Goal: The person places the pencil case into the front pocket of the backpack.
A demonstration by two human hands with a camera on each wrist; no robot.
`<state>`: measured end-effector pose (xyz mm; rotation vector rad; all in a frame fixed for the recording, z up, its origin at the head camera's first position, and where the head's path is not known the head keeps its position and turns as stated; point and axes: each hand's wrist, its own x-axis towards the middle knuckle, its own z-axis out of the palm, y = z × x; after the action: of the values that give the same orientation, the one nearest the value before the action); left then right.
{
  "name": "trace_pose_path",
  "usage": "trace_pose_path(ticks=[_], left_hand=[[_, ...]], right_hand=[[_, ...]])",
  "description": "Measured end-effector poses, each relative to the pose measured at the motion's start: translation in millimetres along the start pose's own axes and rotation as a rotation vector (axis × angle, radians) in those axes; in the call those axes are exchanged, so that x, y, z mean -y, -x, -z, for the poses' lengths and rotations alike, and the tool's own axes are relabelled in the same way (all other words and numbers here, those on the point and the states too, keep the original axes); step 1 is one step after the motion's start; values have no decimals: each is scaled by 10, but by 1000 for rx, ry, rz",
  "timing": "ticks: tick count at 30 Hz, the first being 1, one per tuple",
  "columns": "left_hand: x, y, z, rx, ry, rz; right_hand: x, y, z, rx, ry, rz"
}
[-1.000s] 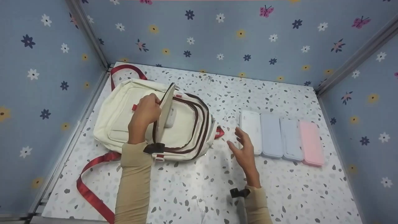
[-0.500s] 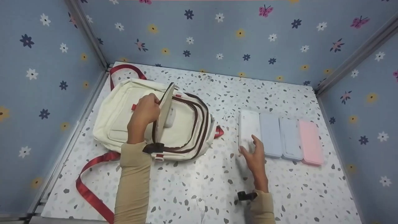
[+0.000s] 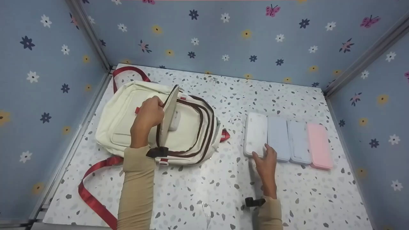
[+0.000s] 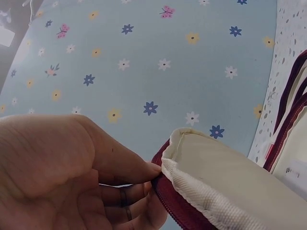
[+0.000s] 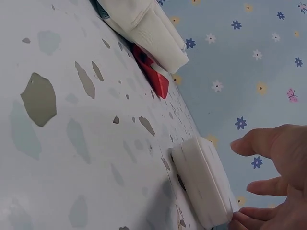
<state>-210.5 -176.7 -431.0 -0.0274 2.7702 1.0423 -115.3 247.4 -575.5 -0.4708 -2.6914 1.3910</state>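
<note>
A cream backpack (image 3: 123,118) with dark red zips lies on its back at the left. My left hand (image 3: 148,113) pinches the zipped edge of its raised front flap (image 4: 206,191) between thumb and fingers. Inside the unzipped pocket shows a small whitish item (image 3: 174,121), partly covered by the flap. At the right, a white flat case (image 3: 255,132) heads a row of similar cases. My right hand (image 3: 266,161) is at its near end, thumb and fingers spread. The right wrist view has the lower fingertips touching the case's end (image 5: 201,182), the thumb apart from it.
Beside the white case lie two pale blue cases (image 3: 278,137) (image 3: 299,140) and a pink case (image 3: 319,145). A red strap (image 3: 92,198) trails to the table's front edge. Floral panels (image 3: 211,38) enclose the speckled table (image 3: 198,195) on three sides.
My right hand has moved right, from beside the white case to its near end. That case's near end has shifted slightly left. The left hand keeps its hold on the flap.
</note>
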Motion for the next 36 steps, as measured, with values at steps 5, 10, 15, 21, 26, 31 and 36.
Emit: trace_pose_path(ticks=[5, 10, 15, 21, 26, 31, 36], left_hand=[[-349, 340, 170, -55, -3, -35], [-266, 230, 101, -77, -25, -21], [-269, 229, 96, -77, -20, -21], [-268, 231, 89, -74, -17, -12], [-266, 233, 83, -75, -20, -23], [-264, 229, 79, -77, -23, -27], [-267, 235, 85, -73, -27, -23]], right_hand=[[145, 120, -127, -29, 71, -18], [160, 81, -253, -26, 162, -39], [204, 64, -359, -57, 279, -108], [210, 46, -462, -128, 287, -147], [186, 37, -487, -189, 233, -125], [177, 55, -475, -191, 168, -140], [170, 62, -455, -193, 112, -137]])
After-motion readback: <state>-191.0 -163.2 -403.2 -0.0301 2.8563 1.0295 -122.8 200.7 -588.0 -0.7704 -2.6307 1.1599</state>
